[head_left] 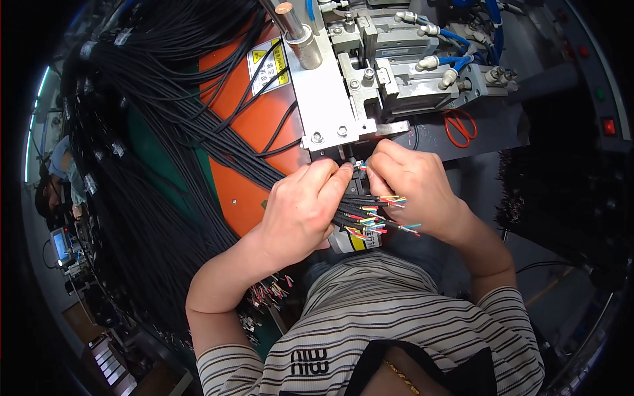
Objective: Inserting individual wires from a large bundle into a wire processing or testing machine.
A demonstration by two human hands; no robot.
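Where hands point(297, 208) almost meet, black cables point(353, 206) between.

The black cables point(254, 165) looked matt, their coloured wire ends point(375, 230) coated in smooth, slightly glossy plastic. The machine plate point(323, 99) was smooth, pale metal, the round post point(305, 53) shinier metal, and the blue hoses point(456, 36) glossy plastic. The orange panel point(238, 191) appeared smooth, the striped shirt point(376, 297) soft, ribbed cloth.
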